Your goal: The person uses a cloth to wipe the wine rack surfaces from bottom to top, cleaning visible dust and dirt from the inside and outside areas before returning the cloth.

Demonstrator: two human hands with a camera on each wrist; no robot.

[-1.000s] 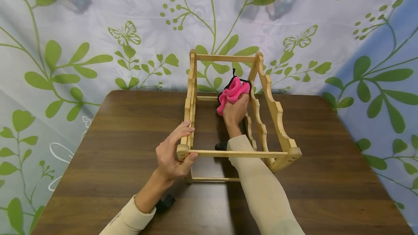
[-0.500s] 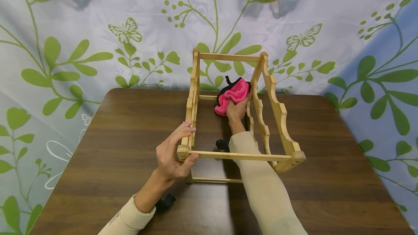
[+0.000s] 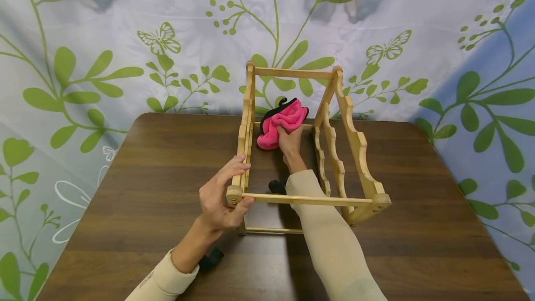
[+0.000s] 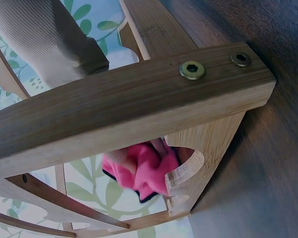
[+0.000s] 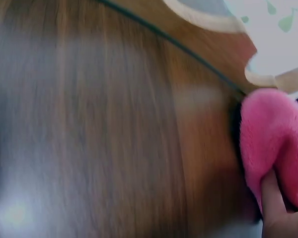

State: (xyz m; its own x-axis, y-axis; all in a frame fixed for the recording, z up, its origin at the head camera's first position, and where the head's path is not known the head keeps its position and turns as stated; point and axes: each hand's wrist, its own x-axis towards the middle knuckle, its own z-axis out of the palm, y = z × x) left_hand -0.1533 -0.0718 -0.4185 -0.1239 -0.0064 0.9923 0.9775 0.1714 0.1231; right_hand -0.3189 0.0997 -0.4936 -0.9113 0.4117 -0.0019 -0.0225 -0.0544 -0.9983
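A light wooden rack point(image 3: 357, 145) with scalloped side boards stands on the table. My left hand point(image 3: 219, 201) grips its near left corner, thumb along the front bar and fingers against the left side. Inside the frame, my right hand point(image 3: 290, 145) holds a bunched pink cloth point(image 3: 277, 127) with black edging and a small black loop. The cloth is near the rack's back left part; whether it touches the wood cannot be told. In the left wrist view the cloth point(image 4: 141, 171) shows behind a bolted board point(image 4: 114, 111). The right wrist view shows fingers point(image 5: 272, 201) pressed into the plush cloth point(image 5: 268, 119).
The dark wood-grain table point(image 3: 159, 166) carries the rack. Behind it hangs a pale curtain point(image 3: 188, 8) with green leaves and butterflies. The front bar point(image 3: 267, 197) crosses over my right sleeve point(image 3: 330, 231). A black wrist device point(image 3: 212, 260) is on my left wrist.
My right hand has moved left with the pink cloth, away from the rack's right side toward its left. The left hand keeps its grip on the corner.
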